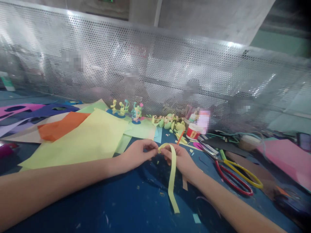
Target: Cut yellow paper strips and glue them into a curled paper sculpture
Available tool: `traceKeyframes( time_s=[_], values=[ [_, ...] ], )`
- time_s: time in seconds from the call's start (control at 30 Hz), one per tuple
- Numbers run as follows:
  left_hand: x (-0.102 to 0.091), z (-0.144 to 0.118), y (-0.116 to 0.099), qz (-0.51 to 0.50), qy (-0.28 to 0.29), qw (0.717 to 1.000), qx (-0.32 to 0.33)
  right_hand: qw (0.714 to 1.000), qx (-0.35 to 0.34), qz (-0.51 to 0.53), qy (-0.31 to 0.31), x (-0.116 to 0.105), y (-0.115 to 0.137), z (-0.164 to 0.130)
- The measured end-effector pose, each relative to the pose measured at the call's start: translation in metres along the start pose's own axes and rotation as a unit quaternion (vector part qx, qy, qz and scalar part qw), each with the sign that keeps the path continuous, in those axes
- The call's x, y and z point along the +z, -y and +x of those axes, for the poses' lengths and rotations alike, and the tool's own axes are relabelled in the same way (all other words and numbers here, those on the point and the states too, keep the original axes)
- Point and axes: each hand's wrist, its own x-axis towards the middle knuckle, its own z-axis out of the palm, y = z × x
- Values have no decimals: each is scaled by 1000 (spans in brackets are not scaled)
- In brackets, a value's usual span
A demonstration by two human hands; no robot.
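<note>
A long yellow paper strip [172,176] curls over between my two hands and trails down onto the blue table [126,207]. My left hand [138,154] pinches the strip's upper end with its fingertips. My right hand [181,159] holds the same end from the other side, fingers closed on it. The strip's free tail lies toward me on the table top.
Large yellow [82,140] and orange [60,127] paper sheets lie at the left. Small paper figures [126,110] stand at the back before a perforated metal screen [155,64]. A glue pot [193,132], red-and-yellow scissors [233,173] and pink paper [289,158] lie right.
</note>
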Motion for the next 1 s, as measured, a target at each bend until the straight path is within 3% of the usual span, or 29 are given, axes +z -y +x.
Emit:
traceKeyframes(
  time_s=[0.27, 0.43, 0.6, 0.8, 1.0],
  values=[
    [1, 0, 4, -110, 19, 994, -10, 1000, -2, 5, 4, 3, 4, -1],
    [0, 0, 2, -89, 26, 995, -25, 1000, -2, 0, -11, 2, 3, -1],
    [-1, 0, 1, -51, 23, 998, 1, 1000, -1, -2, -9, 1, 3, 0],
    [1, 0, 3, -113, 24, 993, 6, 1000, -3, -3, -9, 0, 2, 0],
    [-2, 2, 6, -162, -4, 986, -30, 997, -28, -35, -69, 3, 5, -5]
  ],
)
